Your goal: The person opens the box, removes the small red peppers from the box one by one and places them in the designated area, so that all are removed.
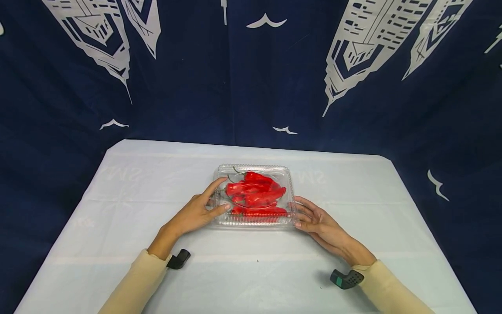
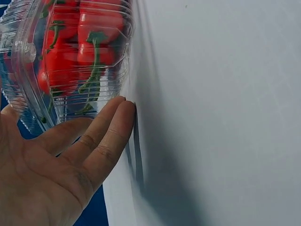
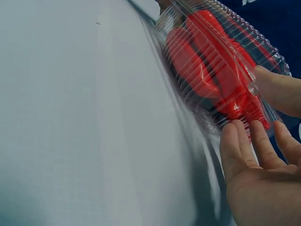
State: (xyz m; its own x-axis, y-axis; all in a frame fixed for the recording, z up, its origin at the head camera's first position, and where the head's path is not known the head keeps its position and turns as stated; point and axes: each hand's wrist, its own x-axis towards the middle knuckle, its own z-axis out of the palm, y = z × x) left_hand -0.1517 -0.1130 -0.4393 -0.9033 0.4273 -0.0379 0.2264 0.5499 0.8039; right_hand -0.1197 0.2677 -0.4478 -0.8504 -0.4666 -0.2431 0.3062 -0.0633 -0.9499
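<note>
A clear plastic clamshell container point(image 1: 255, 221) with its lid down sits between both hands on the table, with several red peppers point(image 1: 259, 192) inside, some with green stems. My left hand point(image 1: 198, 213) is at the container's left end, thumb and fingers spread; in the left wrist view its nearly straight fingers point(image 2: 110, 136) touch the ribbed end. On the right end, my right hand point(image 1: 323, 226) holds the container; in the right wrist view the thumb point(image 3: 277, 87) lies on the lid side and the bent fingers point(image 3: 265, 146) meet the ribbed wall opposite.
A white cloth point(image 1: 251, 274) covers the table. Behind and beside it hangs a dark blue curtain point(image 1: 188, 87) with white prints. Black wrist devices point(image 1: 179, 259) are worn at both cream sleeves point(image 1: 133, 279).
</note>
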